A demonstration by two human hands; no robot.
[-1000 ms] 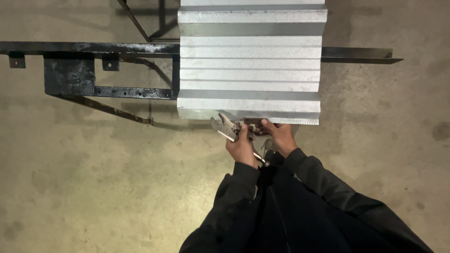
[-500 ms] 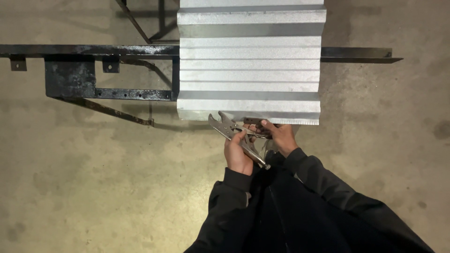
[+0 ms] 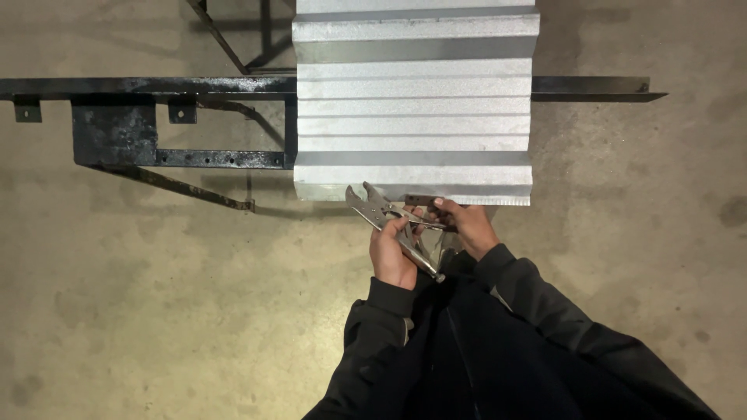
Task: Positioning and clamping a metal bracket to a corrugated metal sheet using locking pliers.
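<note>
steel locking pliers (image 3: 381, 216) gripped in left hand (image 3: 391, 253); right hand (image 3: 465, 224) pinches corrugated sheet (image 3: 414, 105) edge.

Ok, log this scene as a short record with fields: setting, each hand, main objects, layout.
setting: concrete floor seen from above, the person standing over the work
left hand: grips the handles of silver locking pliers, jaws open and pointing toward the sheet edge
right hand: at the near edge of the sheet, fingers on a small dark piece there
main object: corrugated metal sheet, pale grey, ribs running left to right
support: black steel frame under the sheet, a long bar jutting out on both sides
clothing: dark sleeves
</note>
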